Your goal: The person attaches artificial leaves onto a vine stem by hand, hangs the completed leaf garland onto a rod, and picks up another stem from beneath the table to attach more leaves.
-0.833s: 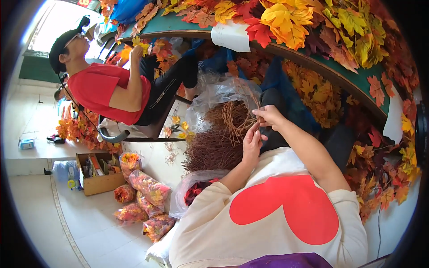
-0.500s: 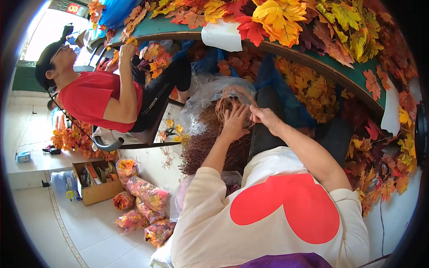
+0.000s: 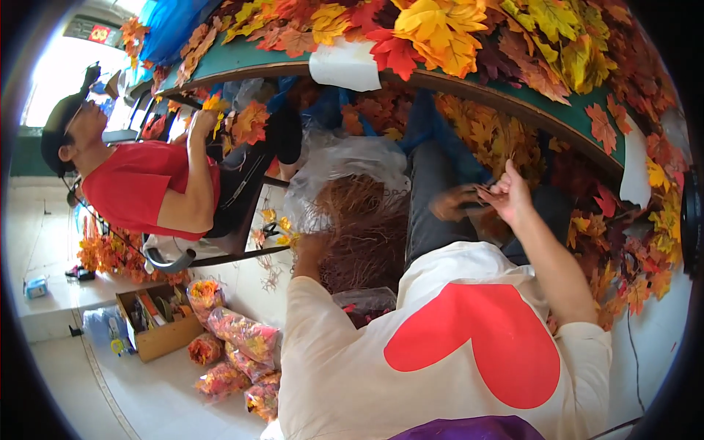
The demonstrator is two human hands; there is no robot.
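My right hand [image 3: 508, 196] is raised over my lap with its fingers closed on a small bundle of thin brown stems [image 3: 458, 203], which is smeared by motion. To the left, beside my knee, a clear plastic bag [image 3: 308, 180] stands open, full of tangled brown and dark purplish stems [image 3: 367, 242]. My left hand [image 3: 314, 249] is at the near left side of that heap. Its fingers are blurred and partly hidden, so what they hold cannot be made out.
A green-topped table [image 3: 242, 62] heaped with artificial maple leaves [image 3: 440, 33] curves across the front. More leaves [image 3: 484, 139] lie beneath it. A person in a red shirt [image 3: 143, 183] sits to the left. Bagged leaves [image 3: 242, 334] and a cardboard box [image 3: 158, 323] are on the floor.
My hands have moved apart from above the stem bag. The right went right with a bundle of stems; the left dropped to the heap's left side. The view has shifted slightly.
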